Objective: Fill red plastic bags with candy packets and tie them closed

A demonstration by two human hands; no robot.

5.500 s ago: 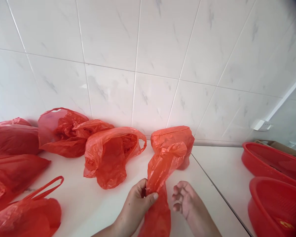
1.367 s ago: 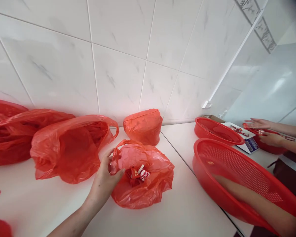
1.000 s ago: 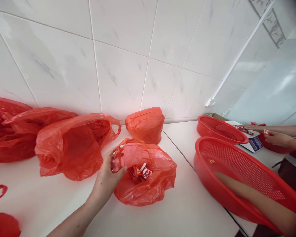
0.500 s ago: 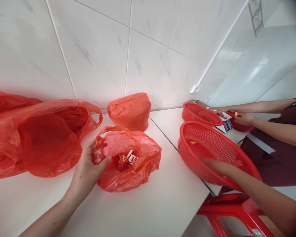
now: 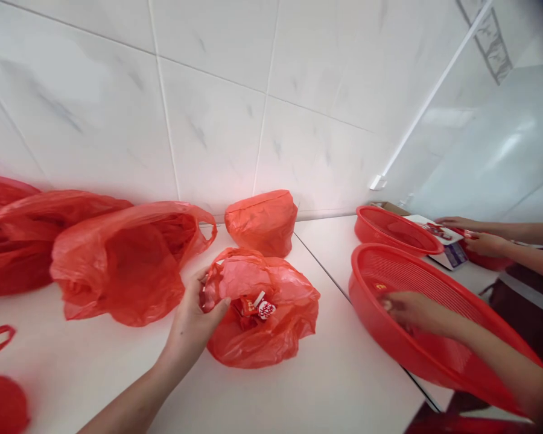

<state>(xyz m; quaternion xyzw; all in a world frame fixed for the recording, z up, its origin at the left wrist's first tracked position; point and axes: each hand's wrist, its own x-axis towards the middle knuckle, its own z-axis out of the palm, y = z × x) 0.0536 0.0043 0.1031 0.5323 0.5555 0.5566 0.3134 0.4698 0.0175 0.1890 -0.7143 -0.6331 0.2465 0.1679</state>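
Observation:
My left hand [image 5: 194, 319] is closed on the left rim of a red plastic bag [image 5: 262, 349], thumb over the edge. Small wrapped packets [image 5: 265, 308], red, orange and white, lie inside this bag. Over on the right, my right hand [image 5: 416, 310] is inside a large red plastic basket [image 5: 362, 295]. Its fingers are curled near the left wall; what they hold, if anything, is hidden. Close above the fingertips, a small orange packet [image 5: 380, 286] sits in the basket.
Several red bags stand at the left, including an open bag [image 5: 131, 271]; a closed red bag [image 5: 262, 223] is against the tiled wall. Behind the large basket stand a smaller red basket [image 5: 396, 232] and a white box [image 5: 447, 250]. Another person's hands [image 5: 484, 241] work beyond.
The view has shifted left, so things appear farther right. My right hand has come up from behind the basket's near rim, its fingers now visible. My left hand keeps hold of the bag.

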